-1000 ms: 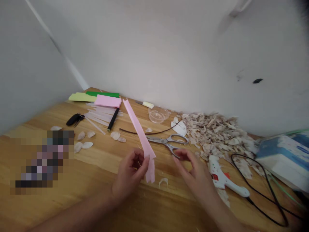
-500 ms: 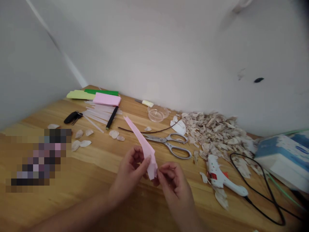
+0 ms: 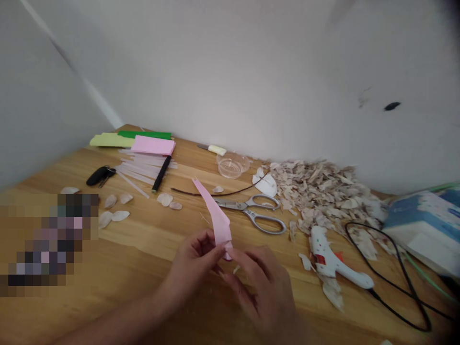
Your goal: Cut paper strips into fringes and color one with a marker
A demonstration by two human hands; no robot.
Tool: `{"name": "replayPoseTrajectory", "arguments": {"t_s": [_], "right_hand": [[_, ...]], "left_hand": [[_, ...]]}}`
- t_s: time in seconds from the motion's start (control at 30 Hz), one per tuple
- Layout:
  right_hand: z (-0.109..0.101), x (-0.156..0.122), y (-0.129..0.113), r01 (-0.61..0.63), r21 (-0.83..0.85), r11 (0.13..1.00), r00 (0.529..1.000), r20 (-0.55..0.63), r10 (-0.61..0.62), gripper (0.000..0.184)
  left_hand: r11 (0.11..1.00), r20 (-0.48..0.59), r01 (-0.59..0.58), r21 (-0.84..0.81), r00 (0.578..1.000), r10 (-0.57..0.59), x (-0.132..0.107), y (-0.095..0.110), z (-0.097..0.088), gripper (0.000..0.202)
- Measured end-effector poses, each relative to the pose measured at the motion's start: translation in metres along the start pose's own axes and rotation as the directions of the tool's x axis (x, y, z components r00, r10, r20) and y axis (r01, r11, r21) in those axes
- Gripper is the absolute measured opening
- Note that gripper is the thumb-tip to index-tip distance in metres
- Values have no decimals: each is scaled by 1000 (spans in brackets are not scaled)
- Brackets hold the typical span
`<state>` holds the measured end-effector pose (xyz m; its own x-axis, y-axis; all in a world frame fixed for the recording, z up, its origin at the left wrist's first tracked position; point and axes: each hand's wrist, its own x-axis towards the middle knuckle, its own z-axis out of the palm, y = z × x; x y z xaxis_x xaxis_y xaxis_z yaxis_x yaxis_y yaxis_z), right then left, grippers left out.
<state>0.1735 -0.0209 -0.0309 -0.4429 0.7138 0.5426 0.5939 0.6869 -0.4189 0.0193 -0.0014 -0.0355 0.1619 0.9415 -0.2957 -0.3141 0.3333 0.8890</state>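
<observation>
A strip of folded pink crepe paper (image 3: 217, 218), narrow at its upper tip and wider below, stands tilted above the table. My left hand (image 3: 196, 261) pinches it near the lower end, thumb on the front. Curled around that same lower end, my right hand (image 3: 264, 282) has its index finger against the paper's edge; its thumb sits lower and partly shaded. The paper's bottom edge is partly covered by fingers. Just behind the paper lie metal scissors (image 3: 247, 207), blades partly hidden by it. A thin brown twig (image 3: 223, 194) rests beyond them.
At right are a white glue gun (image 3: 325, 258) with a black cord, a tissue pack (image 3: 424, 230), and a heap of dry petals (image 3: 319, 196). Farther back: a clear plastic dish (image 3: 232, 165), knife (image 3: 215, 149), black pen (image 3: 161, 175), glue sticks (image 3: 138, 167), folded papers (image 3: 153, 145), keys (image 3: 100, 176).
My right hand has turned and shifted its fingers over the paper's lower end, which now looks more folded or covered. The paper stands a little more upright. The whole view has shifted slightly.
</observation>
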Motion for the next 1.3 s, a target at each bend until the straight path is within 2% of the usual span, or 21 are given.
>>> {"name": "replayPoseTrajectory", "arguments": {"t_s": [0.07, 0.2, 0.3, 0.43, 0.57, 0.63, 0.73, 0.9, 1.03, 1.13, 1.3], "right_hand": [[1, 0, 2, -5, -20, 1000, 1000, 31, 5, 32], [3, -1, 5, -77, 35, 996, 997, -3, 77, 25], [3, -2, 7, -91, 94, 991, 996, -4, 92, 28], [2, -4, 10, -21, 83, 996, 1000, 23, 20, 43], [-2, -3, 11, 26, 11, 1000, 999, 32, -26, 36], [-2, -2, 11, -9, 31, 999, 1000, 11, 9, 28], [2, -2, 11, -97, 146, 985, 995, -2, 98, 22], [10, -5, 8, -306, 386, 870, 945, 9, 328, 22], [12, -7, 7, -357, 476, 804, 915, 5, 403, 18], [12, -6, 6, -355, 494, 794, 917, 18, 399, 19], [9, -4, 7, -277, 477, 834, 953, 28, 301, 25]], "left_hand": [[1000, 4, 4, 13, 1000, -4, 0, -1, -1, 27], [1000, 13, 11, 6, 1000, -11, 0, -2, -1, 26], [1000, 16, 17, -8, 1000, -17, 0, -2, -2, 25], [1000, 5, 15, 15, 1000, -15, -1, -1, -1, 25], [1000, -9, 18, 24, 1000, -17, 0, 1, 1, 27], [1000, -18, 11, 16, 1000, -11, 0, 2, 1, 28], [1000, -29, 4, 4, 1000, -4, 1, 3, 1, 29], [1000, -23, -19, 2, 1000, 19, 1, 1, -1, 27], [999, -39, -51, 11, 998, 51, 1, 0, -1, 24], [998, -36, -55, 16, 998, 56, 1, 0, -1, 23], [997, -42, -69, 30, 997, 70, 0, 0, -1, 24]]}}
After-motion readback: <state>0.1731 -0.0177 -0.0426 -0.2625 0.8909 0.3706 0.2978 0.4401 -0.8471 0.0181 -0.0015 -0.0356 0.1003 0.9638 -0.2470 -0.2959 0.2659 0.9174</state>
